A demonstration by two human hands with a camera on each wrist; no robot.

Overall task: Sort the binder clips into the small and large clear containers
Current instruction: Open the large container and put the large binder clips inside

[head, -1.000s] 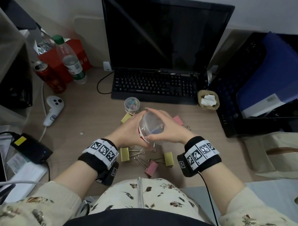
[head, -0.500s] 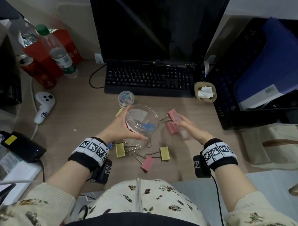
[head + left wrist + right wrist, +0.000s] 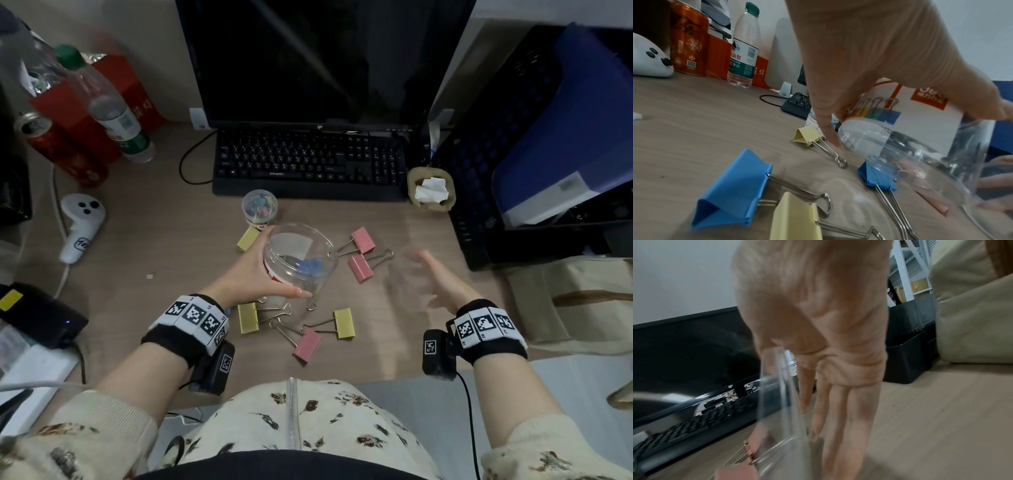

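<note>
Left to right across the worktop (image 3: 164, 240). Left hand (image 3: 246, 274) curled round the large jar (image 3: 299, 260), thumb on the near wall, fingers (image 3: 828, 129) at the far wall; jar open-topped, one blue clip (image 3: 310, 266) seen through it, whether inside or under it not clear. Small tub (image 3: 259, 207) of little clips at 12 o'clock from the jar, just beside it. Big clips loose around the jar: yellow at 10 o'clock (image 3: 248, 238), yellow (image 3: 248, 318), pink (image 3: 307, 345) and yellow (image 3: 343, 323) at 6, two pink (image 3: 362, 254) at 3. Right hand (image 3: 442, 287) at 3 o'clock from those, blurred, fingers (image 3: 838, 426) fairly straight along a clear lid (image 3: 781, 402); actual grip not clear.

Probably light, thin, slick plastic for the jar: best taken round the wall, gently. Clips stiff and springy, wire handles prone to tangle; best pinched by the coloured body.
</note>
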